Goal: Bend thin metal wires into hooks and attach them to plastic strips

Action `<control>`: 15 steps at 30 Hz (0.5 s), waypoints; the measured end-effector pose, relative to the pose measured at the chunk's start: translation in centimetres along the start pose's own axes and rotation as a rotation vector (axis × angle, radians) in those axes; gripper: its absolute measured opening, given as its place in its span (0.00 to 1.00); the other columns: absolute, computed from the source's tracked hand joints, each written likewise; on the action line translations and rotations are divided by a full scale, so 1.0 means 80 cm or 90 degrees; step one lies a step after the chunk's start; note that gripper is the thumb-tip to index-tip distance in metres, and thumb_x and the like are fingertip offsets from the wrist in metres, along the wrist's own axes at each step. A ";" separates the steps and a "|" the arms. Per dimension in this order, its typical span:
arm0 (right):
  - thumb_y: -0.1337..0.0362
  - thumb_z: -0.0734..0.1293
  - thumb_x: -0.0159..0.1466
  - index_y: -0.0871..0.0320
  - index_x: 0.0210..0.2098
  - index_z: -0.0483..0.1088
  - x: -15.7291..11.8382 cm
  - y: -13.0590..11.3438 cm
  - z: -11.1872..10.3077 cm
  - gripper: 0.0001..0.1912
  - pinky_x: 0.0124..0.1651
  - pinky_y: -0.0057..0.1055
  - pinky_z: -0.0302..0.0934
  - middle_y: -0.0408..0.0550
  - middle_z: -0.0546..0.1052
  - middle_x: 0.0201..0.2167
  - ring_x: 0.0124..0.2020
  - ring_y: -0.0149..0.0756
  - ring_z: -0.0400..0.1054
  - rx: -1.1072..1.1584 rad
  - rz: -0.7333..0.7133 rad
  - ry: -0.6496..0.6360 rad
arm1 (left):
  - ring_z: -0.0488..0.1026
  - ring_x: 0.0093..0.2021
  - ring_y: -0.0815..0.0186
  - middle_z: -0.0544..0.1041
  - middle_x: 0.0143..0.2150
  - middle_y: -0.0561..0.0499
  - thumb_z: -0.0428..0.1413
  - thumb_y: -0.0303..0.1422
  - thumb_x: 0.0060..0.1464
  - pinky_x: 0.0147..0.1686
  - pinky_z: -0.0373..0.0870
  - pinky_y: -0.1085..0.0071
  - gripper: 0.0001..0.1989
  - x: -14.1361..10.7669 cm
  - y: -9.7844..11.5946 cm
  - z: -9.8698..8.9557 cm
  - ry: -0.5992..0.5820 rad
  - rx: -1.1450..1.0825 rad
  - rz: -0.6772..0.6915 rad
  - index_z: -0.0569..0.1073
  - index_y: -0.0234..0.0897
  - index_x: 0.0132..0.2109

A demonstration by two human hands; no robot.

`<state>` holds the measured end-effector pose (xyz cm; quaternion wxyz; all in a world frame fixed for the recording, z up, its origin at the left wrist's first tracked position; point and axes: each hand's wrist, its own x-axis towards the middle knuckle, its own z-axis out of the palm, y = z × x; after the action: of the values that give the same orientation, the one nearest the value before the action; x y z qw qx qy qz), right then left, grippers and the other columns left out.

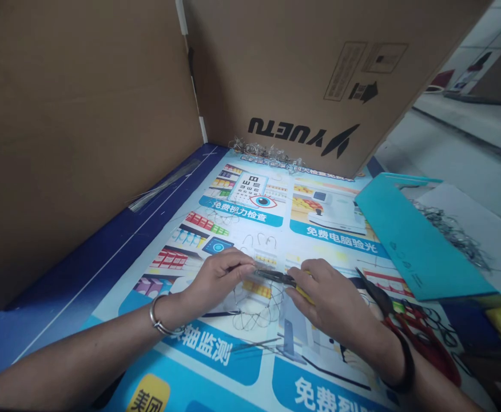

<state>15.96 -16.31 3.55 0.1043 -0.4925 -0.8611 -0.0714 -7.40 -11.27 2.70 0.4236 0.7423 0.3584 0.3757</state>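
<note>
Metal wire loops (257, 313) lie on the printed poster (268, 366); just beyond, the right hand (325, 293) grips yellow-handled pliers (276, 277), tips at the left hand's (220, 281) tight pinch, contents unclear. Wire-bending seems the step; squeezing calls for steadiness. Cardboard (293, 80) stands beyond.

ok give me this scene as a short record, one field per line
left hand: fingertips at the tip of the pliers; anything pinched is too small to tell
right hand: grips the pliers
below the hands: looped wire on a printed sheet
right side: red-handled scissors, turquoise panel
back: cardboard with upside-down YUETU print
</note>
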 end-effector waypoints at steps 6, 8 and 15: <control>0.59 0.58 0.64 0.60 0.40 0.69 -0.001 0.000 -0.003 0.13 0.35 0.35 0.62 0.54 0.69 0.33 0.37 0.41 0.64 0.076 0.008 0.009 | 0.71 0.36 0.67 0.77 0.34 0.50 0.53 0.31 0.57 0.37 0.69 0.69 0.06 0.000 0.000 0.000 0.004 -0.006 0.008 0.76 0.38 0.37; 0.59 0.57 0.65 0.60 0.40 0.69 -0.001 0.000 -0.003 0.13 0.35 0.36 0.62 0.54 0.69 0.34 0.37 0.41 0.64 0.101 0.011 0.009 | 0.71 0.36 0.67 0.77 0.33 0.50 0.53 0.31 0.57 0.38 0.69 0.69 0.06 0.000 0.000 0.000 0.001 -0.005 0.005 0.76 0.38 0.37; 0.60 0.57 0.65 0.59 0.41 0.68 -0.004 0.002 -0.003 0.12 0.37 0.35 0.62 0.52 0.69 0.34 0.37 0.39 0.63 0.177 0.019 -0.021 | 0.72 0.37 0.67 0.77 0.34 0.49 0.54 0.31 0.57 0.39 0.69 0.69 0.07 -0.002 0.000 -0.001 -0.011 -0.008 -0.006 0.76 0.37 0.37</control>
<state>16.28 -16.52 3.69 0.1587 -0.4873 -0.8567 0.0581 -7.50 -11.36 2.67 0.4333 0.7411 0.3556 0.3696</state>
